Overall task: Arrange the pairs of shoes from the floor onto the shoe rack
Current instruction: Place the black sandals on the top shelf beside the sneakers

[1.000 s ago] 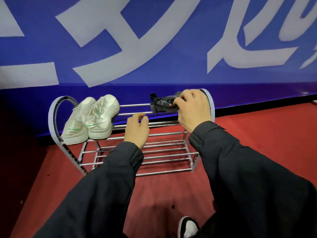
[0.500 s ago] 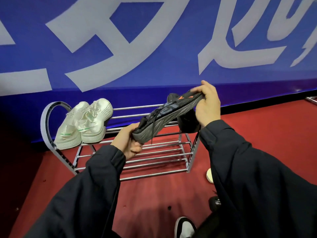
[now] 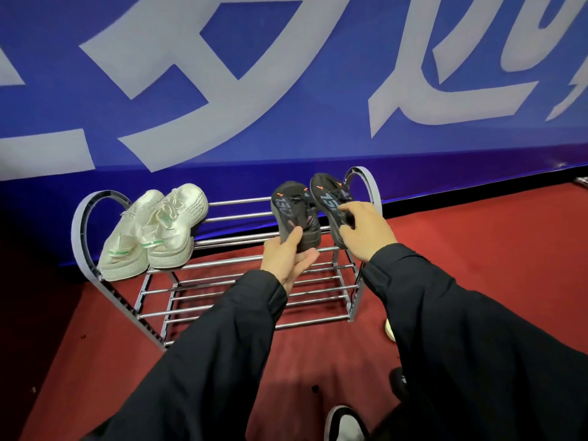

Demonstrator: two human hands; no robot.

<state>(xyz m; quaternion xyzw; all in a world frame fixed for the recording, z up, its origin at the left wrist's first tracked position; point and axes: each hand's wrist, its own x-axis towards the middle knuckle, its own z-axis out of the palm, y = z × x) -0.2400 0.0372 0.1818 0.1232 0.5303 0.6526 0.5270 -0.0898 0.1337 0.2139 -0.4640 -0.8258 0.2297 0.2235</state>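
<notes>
A metal shoe rack (image 3: pixel 241 261) with grey arched ends stands against the blue wall. A pair of pale cream sneakers (image 3: pixel 159 230) rests on the left of its top shelf. Two black shoes with orange marks lie on the right of the top shelf, toes toward the wall. My left hand (image 3: pixel 286 257) grips the heel of the left black shoe (image 3: pixel 291 211). My right hand (image 3: pixel 366 230) holds the heel end of the right black shoe (image 3: pixel 329 198), fingers curled over its opening.
A blue banner (image 3: pixel 286 90) with large white lettering rises right behind the rack. The floor (image 3: pixel 477 249) is red carpet. A black-and-white shoe (image 3: pixel 343 423) shows at the bottom edge, and parts of other shoes (image 3: pixel 389 329) lie right of the rack.
Half a second ago both hands held one black shoe sole-up above the rack. Now both black shoes sit upright side by side on the top shelf, one hand on each.
</notes>
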